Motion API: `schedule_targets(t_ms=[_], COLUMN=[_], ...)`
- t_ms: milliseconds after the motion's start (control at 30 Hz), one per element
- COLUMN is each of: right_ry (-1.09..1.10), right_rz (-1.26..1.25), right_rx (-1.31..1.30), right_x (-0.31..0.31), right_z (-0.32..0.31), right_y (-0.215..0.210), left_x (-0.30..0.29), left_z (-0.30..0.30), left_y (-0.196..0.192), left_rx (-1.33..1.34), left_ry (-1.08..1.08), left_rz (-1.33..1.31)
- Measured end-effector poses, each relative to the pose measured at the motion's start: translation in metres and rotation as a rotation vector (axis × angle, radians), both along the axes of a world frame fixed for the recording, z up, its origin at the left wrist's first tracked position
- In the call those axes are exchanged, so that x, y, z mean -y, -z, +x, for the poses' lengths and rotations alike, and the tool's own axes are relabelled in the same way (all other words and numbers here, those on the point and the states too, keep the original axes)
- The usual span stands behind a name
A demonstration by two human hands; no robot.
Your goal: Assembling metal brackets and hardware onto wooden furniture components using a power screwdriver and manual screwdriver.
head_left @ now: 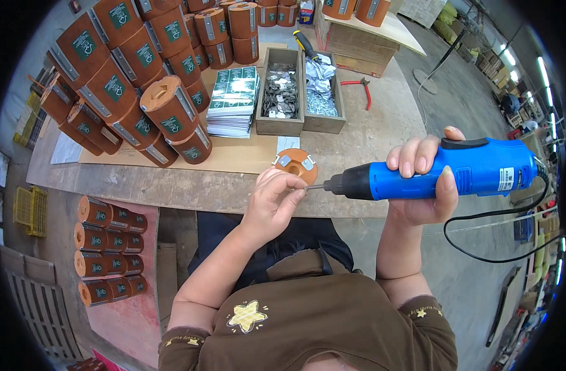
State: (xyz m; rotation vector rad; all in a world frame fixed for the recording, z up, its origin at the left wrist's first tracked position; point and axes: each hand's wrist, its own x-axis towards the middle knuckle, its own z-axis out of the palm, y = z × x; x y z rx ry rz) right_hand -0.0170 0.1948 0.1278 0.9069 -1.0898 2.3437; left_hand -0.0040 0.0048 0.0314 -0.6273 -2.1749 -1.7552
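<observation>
Disc [297, 163] on table [171, 185] edge — trays [300, 93] behind, rolls [141, 80] perhaps stacked left.

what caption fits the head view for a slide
Right hand holds a blue driver, left hand pinching at its tip beside an orange disc on the bench.

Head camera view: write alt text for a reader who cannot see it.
A person's right hand holds a blue electric screwdriver level, its tip at the fingers of the left hand, beside an orange disc on a workbench. Behind lie stacked orange rolls and two wooden trays.
</observation>
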Motion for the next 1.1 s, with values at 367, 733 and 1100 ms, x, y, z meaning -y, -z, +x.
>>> schedule_targets(t_ms=[367,733,1100], right_ry=[-0.210,-0.181,0.090], right_rz=[0.185,0.142,0.017], right_rx=[-0.251,-0.173,0.051], right_x=[-0.008,-0.006,0.003], right_z=[0.003,0.009,0.014], right_y=[-0.007,-0.010,-0.005], left_x=[0.008,0.008,0.001], left_z=[0.000,0.000,0.003], left_y=[-0.008,-0.009,-0.002], left_rx=[0.201,0.237,-0.123], left_ry=[0.232,0.306,0.054], left_rz=[-0.032,0.055,-0.053])
